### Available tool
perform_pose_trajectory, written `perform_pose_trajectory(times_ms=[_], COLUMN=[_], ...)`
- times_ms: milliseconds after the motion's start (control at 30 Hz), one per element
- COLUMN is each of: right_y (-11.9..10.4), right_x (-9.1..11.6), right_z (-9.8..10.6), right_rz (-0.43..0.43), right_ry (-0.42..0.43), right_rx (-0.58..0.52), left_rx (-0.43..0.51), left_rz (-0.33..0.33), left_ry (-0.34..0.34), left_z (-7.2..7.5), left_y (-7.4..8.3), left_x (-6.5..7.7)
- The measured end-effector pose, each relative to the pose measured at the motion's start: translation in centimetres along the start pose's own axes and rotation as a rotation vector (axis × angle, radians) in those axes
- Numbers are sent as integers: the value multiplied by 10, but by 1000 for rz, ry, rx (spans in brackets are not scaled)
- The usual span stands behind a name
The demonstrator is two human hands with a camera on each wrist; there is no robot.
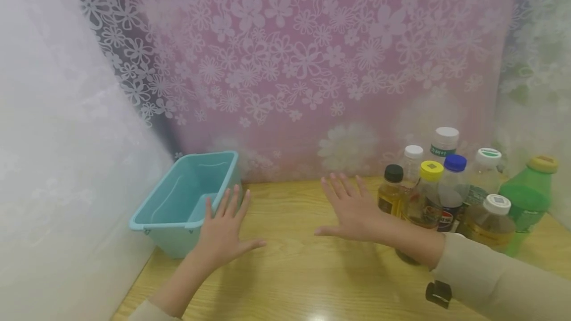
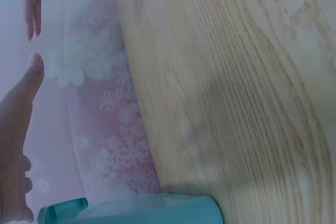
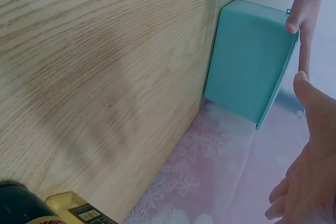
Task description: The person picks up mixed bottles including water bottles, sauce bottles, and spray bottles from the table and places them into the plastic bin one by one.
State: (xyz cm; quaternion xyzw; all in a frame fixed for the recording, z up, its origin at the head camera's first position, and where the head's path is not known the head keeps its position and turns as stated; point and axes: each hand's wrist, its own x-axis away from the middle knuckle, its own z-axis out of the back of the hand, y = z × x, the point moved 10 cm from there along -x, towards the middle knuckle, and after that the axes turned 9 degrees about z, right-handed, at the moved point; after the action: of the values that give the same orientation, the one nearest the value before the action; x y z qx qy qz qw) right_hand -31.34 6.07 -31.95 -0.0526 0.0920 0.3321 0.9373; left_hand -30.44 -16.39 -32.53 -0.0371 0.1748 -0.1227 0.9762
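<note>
My left hand [image 1: 221, 239] hangs with spread, straight fingers over the table, beside the right wall of a teal plastic basin [image 1: 178, 227]. Further right, my right hand [image 1: 354, 212] is likewise spread, palm down, holding nothing. Close to its wrist stands a cluster of bottles: a small one with a black cap [image 1: 393, 174], one with a yellow cap [image 1: 431, 171], one with a blue cap [image 1: 455, 163] and several with white caps. A green bottle [image 1: 528, 192] is at the far right. My right forearm partly hides the front bottles. In the right wrist view the basin [image 3: 252, 61] lies beyond my thumb.
The wooden table [image 1: 285, 271] runs between the basin and the bottles. A pink flowered curtain [image 1: 312, 63] hangs along its back edge, and a pale sheet [image 1: 67, 162] closes off the left. A small black object [image 1: 439, 294] sits under my right sleeve.
</note>
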Motion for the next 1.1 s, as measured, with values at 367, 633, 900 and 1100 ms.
perform_pose_trajectory(times_ms=[367, 633, 900, 1100], right_y=[-17, -27, -37, -53], right_x=[-11, -20, -30, -35], right_z=[1, 4, 4, 6], right_rz=[24, 42, 54, 83], right_ry=[13, 6, 8, 18], right_rx=[5, 4, -6, -2], left_rx=[-35, -21, 0, 1], left_rz=[38, 53, 78, 86], left_ry=[58, 59, 55, 60], left_z=[2, 7, 7, 14], left_y=[-23, -39, -55, -69], left_x=[10, 14, 17, 24])
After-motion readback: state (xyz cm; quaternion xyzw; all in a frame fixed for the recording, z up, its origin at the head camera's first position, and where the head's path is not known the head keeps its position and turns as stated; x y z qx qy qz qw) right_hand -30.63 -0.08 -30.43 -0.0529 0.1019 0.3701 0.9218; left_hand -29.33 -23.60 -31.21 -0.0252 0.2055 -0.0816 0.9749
